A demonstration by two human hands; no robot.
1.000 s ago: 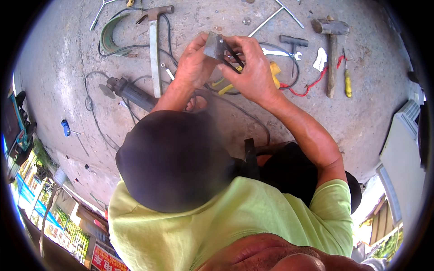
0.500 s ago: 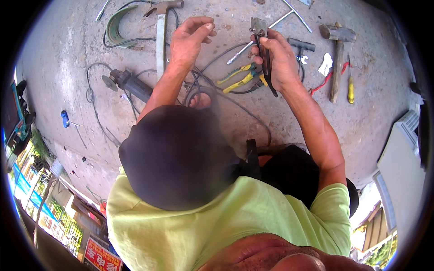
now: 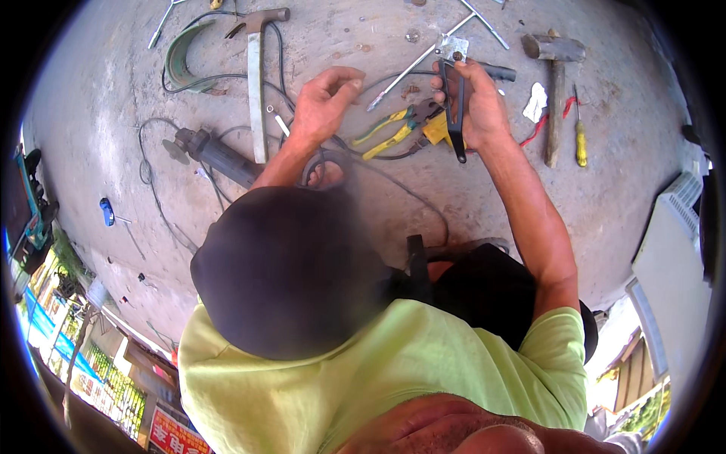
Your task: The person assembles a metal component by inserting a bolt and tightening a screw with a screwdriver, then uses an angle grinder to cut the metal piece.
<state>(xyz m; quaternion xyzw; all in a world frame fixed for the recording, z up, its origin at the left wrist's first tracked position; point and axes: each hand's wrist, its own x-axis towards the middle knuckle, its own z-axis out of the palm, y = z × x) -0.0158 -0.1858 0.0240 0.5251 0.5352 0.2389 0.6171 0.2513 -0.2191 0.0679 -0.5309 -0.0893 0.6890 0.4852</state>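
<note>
My right hand (image 3: pixel 484 106) grips a black metal bracket (image 3: pixel 455 113), a long narrow frame with a shiny square plate at its far end. The bracket hangs toward me over yellow-handled pliers (image 3: pixel 393 132) on the floor. My left hand (image 3: pixel 327 102) is raised in the middle, nearest the hammer's pale handle. Its fingers are curled in with the thumb close to them; anything between them is hidden. Left of that forearm lies a dark angle grinder (image 3: pixel 215 157) with its cable. A claw hammer (image 3: pixel 257 83) lies beyond it.
On the right lie a mallet (image 3: pixel 556 98), a yellow screwdriver (image 3: pixel 581 144) and crumpled white paper (image 3: pixel 535 102). Beyond my hands is a T-handled wrench (image 3: pixel 423 69). A curved green metal piece (image 3: pixel 185 57) and a blue-handled tool (image 3: pixel 107 212) lie to the left on the concrete floor.
My right hand has turned the bracket, so its plate now faces up and its open frame shows. Both hands have come slightly nearer to me.
</note>
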